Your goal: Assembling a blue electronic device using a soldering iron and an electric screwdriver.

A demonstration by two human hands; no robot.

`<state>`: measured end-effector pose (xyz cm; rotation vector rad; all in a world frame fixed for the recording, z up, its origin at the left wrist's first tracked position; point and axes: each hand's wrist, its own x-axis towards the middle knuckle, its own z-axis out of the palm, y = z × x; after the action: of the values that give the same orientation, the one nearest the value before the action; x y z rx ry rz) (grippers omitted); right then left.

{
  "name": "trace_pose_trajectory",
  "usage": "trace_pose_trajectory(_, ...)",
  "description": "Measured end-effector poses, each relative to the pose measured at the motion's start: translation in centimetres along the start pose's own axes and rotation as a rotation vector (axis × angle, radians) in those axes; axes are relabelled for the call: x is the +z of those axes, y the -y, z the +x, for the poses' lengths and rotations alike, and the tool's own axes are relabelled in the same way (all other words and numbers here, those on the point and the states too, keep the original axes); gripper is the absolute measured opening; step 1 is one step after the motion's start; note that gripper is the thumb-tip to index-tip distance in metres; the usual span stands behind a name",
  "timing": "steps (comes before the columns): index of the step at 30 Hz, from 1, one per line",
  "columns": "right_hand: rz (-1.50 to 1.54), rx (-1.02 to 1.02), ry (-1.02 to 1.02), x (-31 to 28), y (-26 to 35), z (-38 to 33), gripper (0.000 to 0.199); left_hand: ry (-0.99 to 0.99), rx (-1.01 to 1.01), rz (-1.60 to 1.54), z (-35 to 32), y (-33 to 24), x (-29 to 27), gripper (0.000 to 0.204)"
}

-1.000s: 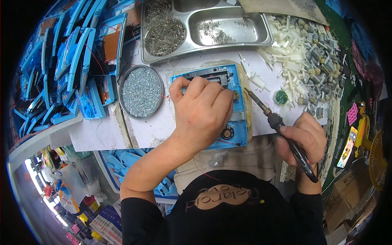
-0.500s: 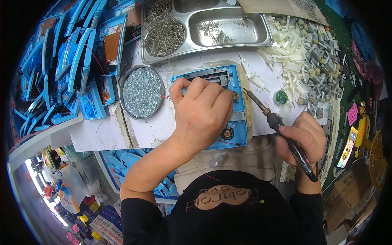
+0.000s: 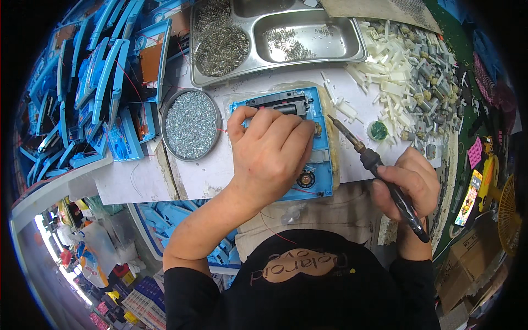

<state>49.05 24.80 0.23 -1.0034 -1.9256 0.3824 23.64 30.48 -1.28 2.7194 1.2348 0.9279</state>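
I am at a small assembly workshop bench. Stacks of blue plastic casings [image 3: 93, 93] crowd my left, a round tin of screws [image 3: 191, 124] and a steel tray [image 3: 324, 55] holding metal springs sit ahead, and a heap of white plastic parts and small motors [image 3: 410, 77] lies to my right. A soldering iron [image 3: 379, 170] rests in my right hand [image 3: 410, 184].
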Motion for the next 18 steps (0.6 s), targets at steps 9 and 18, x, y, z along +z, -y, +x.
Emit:
trace_pose_trajectory(9, 0.161, 0.195, -0.178, -0.6, -1.0, -1.5, 0.022, 0.235, -0.244, 0.109, -3.6, 3.1, -4.8, 0.022)
trace_pose_trajectory(18, 0.265, 0.434, -0.338, 2.1, 0.3, -1.0, 0.035, -0.125, -0.174, -0.194, -3.1, 3.8, -3.0, 0.014)
